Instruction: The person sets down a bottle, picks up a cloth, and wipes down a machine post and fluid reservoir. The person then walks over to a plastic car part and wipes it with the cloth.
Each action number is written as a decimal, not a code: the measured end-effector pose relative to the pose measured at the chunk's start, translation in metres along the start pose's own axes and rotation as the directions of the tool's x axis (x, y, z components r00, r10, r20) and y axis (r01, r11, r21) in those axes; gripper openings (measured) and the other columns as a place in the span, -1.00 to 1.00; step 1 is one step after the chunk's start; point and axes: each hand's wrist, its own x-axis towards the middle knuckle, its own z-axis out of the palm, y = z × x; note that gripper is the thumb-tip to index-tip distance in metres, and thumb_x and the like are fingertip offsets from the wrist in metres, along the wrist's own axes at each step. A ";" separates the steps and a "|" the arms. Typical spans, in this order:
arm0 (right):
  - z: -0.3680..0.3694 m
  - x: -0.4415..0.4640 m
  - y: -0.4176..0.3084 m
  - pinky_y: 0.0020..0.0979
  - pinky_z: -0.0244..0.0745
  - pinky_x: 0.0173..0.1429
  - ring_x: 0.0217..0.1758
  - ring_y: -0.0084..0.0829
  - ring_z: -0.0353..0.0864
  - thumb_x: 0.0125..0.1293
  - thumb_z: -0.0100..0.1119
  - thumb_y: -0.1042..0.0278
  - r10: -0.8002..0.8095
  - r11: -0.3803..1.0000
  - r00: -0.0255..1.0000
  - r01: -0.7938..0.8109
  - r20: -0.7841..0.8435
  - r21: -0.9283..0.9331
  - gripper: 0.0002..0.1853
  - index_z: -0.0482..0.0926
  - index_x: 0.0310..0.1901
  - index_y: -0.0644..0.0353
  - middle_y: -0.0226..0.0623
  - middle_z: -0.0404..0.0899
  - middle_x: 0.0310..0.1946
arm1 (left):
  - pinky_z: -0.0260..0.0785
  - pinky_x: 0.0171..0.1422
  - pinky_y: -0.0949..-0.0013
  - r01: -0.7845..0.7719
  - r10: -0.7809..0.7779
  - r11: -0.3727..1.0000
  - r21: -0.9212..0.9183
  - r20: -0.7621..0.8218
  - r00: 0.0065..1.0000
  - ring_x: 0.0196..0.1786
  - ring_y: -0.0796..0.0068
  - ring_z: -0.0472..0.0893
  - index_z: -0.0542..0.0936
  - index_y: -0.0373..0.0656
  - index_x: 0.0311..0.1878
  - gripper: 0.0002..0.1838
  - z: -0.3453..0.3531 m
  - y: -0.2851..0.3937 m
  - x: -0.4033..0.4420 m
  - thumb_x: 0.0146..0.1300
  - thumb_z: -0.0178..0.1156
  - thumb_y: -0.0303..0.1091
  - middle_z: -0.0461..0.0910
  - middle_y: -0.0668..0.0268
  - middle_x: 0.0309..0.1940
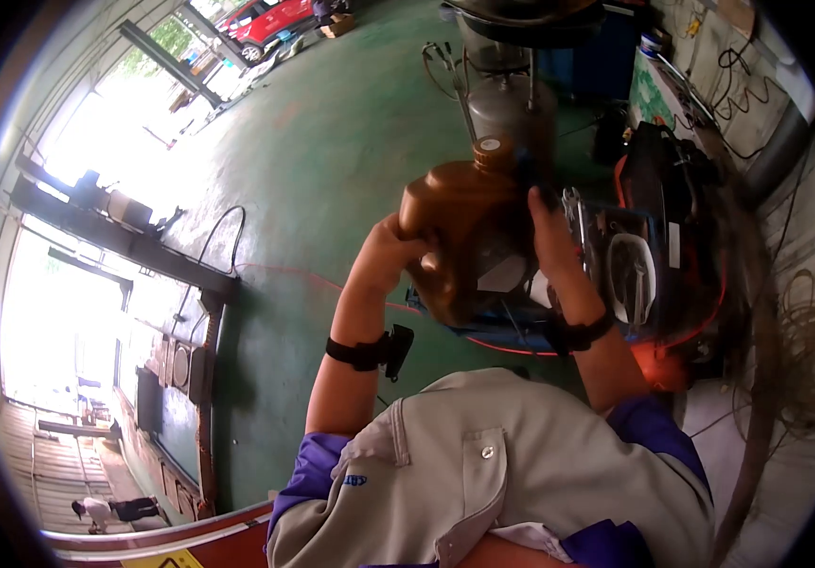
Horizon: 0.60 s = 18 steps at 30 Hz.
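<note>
A bronze-coloured plastic jug [455, 204], like a motor oil bottle, is held up in front of my chest between both hands. Its round cap [493, 150] is on and points away from me; a pale label patch shows on the lower right part. My left hand [390, 256] is closed around the jug's left side near the handle, thumb on the near face. On the opposite side, my right hand [554, 237] presses against the jug; its fingertips look dark and are partly hidden and blurred.
Below and right of the jug stands a blue cart [502, 327] with tools and a white tray [631, 279]. A grey tank [512, 109] with a dark basin on top is ahead. Lift posts [124, 227], a red car [264, 24] and a distant person [114, 511] are at left.
</note>
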 end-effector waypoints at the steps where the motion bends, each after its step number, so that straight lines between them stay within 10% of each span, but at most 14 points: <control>1: -0.003 0.000 -0.005 -0.42 0.19 0.35 0.26 -0.38 0.36 0.42 0.02 -0.17 -0.011 1.000 1.000 0.011 0.015 0.018 -0.26 0.27 0.34 0.37 -0.13 0.44 0.21 | 0.39 0.09 0.43 -0.013 0.013 1.000 -0.025 -0.006 1.000 -0.12 0.52 0.58 0.55 -0.36 0.00 -0.64 0.006 -0.001 -0.001 0.08 0.24 -0.60 0.64 0.31 -0.18; 14: 0.000 0.014 0.023 -0.38 0.21 0.36 0.26 -0.28 0.39 0.40 0.13 0.03 -0.138 0.990 0.990 0.137 -0.035 -0.034 -0.35 0.28 0.33 0.36 -0.05 0.45 0.19 | 0.36 -0.09 0.47 -0.201 0.154 0.938 -0.282 -0.180 0.972 -0.26 0.50 0.52 0.54 -0.36 -0.18 -0.71 -0.001 0.001 0.018 -0.05 0.04 -0.66 0.57 0.31 -0.34; 18: 0.016 0.017 0.064 -0.17 0.12 0.46 0.42 0.06 0.19 0.37 0.14 0.12 -0.362 0.803 0.925 0.248 -0.113 -0.542 -0.37 0.27 0.35 0.31 0.16 0.20 0.37 | 0.35 -0.23 0.48 -0.178 0.054 0.876 -0.448 -0.274 0.960 -0.32 0.46 0.54 0.55 -0.30 -0.18 -0.69 0.005 -0.017 0.035 -0.07 0.08 -0.67 0.59 0.28 -0.35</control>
